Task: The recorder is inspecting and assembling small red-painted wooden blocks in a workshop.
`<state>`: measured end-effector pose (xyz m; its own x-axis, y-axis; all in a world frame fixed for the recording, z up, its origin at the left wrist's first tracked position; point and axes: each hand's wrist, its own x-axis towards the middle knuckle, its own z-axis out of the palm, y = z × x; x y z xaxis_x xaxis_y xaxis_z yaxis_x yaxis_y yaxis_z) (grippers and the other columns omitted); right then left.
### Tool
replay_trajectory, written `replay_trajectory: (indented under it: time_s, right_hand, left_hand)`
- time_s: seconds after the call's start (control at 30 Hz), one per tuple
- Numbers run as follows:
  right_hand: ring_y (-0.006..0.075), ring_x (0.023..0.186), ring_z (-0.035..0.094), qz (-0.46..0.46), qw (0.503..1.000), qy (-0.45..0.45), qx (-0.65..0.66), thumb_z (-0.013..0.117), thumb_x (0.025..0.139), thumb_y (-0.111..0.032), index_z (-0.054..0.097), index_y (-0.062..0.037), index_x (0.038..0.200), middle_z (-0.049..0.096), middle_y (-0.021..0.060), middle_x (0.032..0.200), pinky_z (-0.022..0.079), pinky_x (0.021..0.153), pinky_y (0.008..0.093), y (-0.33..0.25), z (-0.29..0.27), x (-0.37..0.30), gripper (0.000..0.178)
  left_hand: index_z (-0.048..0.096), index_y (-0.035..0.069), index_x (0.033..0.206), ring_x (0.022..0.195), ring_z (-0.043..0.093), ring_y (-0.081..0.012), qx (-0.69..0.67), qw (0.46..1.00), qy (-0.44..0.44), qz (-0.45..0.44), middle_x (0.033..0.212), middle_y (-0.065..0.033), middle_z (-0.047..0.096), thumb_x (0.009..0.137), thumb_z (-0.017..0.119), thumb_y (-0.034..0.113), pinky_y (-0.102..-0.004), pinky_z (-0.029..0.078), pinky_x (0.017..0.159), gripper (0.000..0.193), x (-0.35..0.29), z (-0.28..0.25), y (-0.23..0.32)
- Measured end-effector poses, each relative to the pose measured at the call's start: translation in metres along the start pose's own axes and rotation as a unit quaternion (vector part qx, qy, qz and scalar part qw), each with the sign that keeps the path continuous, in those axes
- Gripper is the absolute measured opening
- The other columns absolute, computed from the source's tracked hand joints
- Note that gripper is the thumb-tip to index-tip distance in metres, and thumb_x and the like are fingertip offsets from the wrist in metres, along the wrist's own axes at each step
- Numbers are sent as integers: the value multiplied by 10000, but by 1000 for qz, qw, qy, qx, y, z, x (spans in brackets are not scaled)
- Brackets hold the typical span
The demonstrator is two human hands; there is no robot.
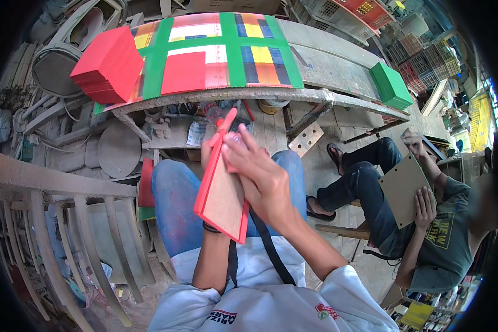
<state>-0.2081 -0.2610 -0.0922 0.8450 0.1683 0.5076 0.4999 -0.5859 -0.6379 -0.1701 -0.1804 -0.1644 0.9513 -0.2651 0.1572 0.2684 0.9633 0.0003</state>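
Observation:
Over my lap is a flat board (225,191) with a bare tan face, red edges and a narrow red tab at its far end. My left hand (207,150) is closed round its far part, mostly hidden behind it. My right hand (263,174) lies on the board's tan face with its fingers stretched toward the far end. A pinkish tint shows on its fingertips; whether anything small lies under them is hidden.
Ahead, a bench carries a red stack (108,66), a coloured sheet with green bands (229,52) and a green stack (391,86). At right a seated person holds a greenish-brown board (408,191). A slatted wooden rail (61,185) stands at left.

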Motion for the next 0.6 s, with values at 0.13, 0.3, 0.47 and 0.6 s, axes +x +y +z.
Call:
replay_trajectory:
  time_s: [0.13,0.3,0.47,0.6]
  right_hand:
    - [374,1268,455,16,1000,1,-15,591,768,107,640,-14,1147,602,181,1219,412,1011,418,18,8,5,401]
    - [357,1271,456,24,1000,-7,-10,568,791,98,629,-4,1156,589,193,1233,410,1019,401,24,11,2,384]
    - [338,1265,466,27,999,-21,8,557,797,85,622,-8,1168,581,195,1241,417,1010,397,2,10,-6,388]
    - [321,1267,472,51,998,-11,-28,560,790,85,622,-23,1181,584,184,1244,419,1006,404,39,17,5,410]
  left_hand:
    - [352,124,1438,875,612,-318,121,977,173,-34,1035,-118,564,881,371,367,-522,503,833,608,7,25,8]
    - [430,141,1364,834,605,-306,191,953,234,32,1030,-117,561,913,386,381,-483,506,801,513,4,50,-6]
    - [435,68,1210,1045,559,-259,71,997,-11,16,1160,-110,520,972,439,181,-420,494,911,264,-13,18,6]
    - [383,99,1368,906,604,-283,62,980,185,-43,1068,-116,538,971,352,333,-454,509,848,462,4,22,0]
